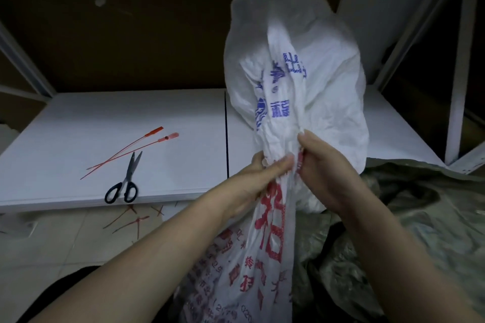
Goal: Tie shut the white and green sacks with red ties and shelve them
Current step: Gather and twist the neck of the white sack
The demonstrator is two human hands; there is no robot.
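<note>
A white sack [301, 73] with blue and red print stands in front of me, its gathered neck bunched between both hands. My left hand [258, 178] grips the neck from the left. From the right, my right hand [322, 165] pinches the same bunched fabric, with a bit of red showing between its fingers. Two red ties [136, 148] lie loose on the white shelf board [65, 126] to the left. A green sack [409, 231] lies crumpled at the lower right.
Black-handled scissors [126, 181] lie near the shelf's front edge, below the ties. Cut red tie scraps [133, 220] litter the tiled floor under the shelf. White rack posts [456, 86] rise at the right, and another slants at the far left.
</note>
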